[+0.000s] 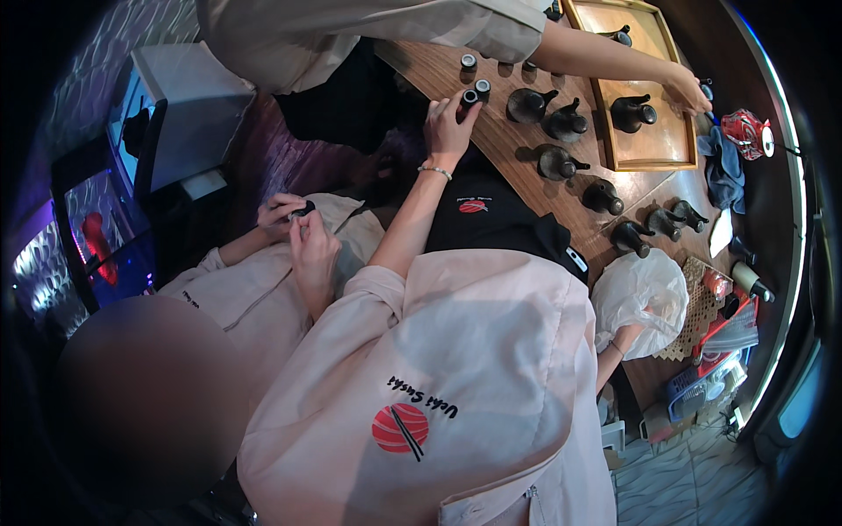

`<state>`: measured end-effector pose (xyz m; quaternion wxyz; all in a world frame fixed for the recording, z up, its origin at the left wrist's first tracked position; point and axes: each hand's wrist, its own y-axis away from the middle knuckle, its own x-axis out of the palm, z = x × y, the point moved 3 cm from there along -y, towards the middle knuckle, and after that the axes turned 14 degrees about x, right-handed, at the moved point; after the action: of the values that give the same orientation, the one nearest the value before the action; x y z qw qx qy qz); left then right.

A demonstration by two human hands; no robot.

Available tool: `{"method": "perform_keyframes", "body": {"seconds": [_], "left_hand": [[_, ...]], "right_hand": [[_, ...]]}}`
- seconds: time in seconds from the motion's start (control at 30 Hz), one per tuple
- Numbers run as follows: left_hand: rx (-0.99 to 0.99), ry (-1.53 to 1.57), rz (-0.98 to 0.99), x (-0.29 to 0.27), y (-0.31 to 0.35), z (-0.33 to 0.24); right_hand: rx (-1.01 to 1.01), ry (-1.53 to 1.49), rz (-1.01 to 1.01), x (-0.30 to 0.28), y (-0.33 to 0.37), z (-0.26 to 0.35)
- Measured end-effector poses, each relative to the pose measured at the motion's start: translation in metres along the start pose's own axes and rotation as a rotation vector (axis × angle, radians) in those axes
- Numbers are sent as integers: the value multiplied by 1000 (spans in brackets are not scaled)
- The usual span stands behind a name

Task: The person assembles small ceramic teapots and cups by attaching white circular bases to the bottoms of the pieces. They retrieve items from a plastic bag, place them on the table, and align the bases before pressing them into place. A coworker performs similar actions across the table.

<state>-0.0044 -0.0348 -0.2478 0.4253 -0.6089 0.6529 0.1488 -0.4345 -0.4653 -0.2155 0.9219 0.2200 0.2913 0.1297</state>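
Note:
My left hand reaches to the table edge, its fingers closed around a small black cylinder with a pale-rimmed top. A second small dark cylinder stands right beside it. My right hand is partly inside a crumpled white plastic bag at the table's right part, and its fingertips are hidden by the plastic. Several black spouted sauce jugs are spread over the wooden table between my hands.
A wooden tray holds more black jugs; across it stretches a co-worker's arm. Another co-worker's hands hold a small black piece at my left. Beyond the bag lie a woven mat, a blue cloth and a blue basket.

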Motion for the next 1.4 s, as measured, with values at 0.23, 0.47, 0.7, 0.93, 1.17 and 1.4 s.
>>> {"method": "perform_keyframes", "body": {"seconds": [0.23, 0.47, 0.7, 0.93, 1.17, 1.4], "left_hand": [[-20, -38, 90, 6, -2, 6], [-24, 129, 133, 12, 6, 14], [-59, 62, 25, 2, -6, -3], [-15, 11, 36, 1, -7, -3], [-25, 19, 26, -1, -4, -10], [-8, 11, 10, 2, 11, -27]], "right_hand": [[-8, 26, 8, -3, -8, -6], [-79, 211, 31, -11, -23, -15], [-339, 833, 50, -51, -51, -10], [54, 506, 138, -47, -3, 70], [-19, 489, -17, -78, 18, 135], [-379, 347, -124, -53, 81, 264]]}}
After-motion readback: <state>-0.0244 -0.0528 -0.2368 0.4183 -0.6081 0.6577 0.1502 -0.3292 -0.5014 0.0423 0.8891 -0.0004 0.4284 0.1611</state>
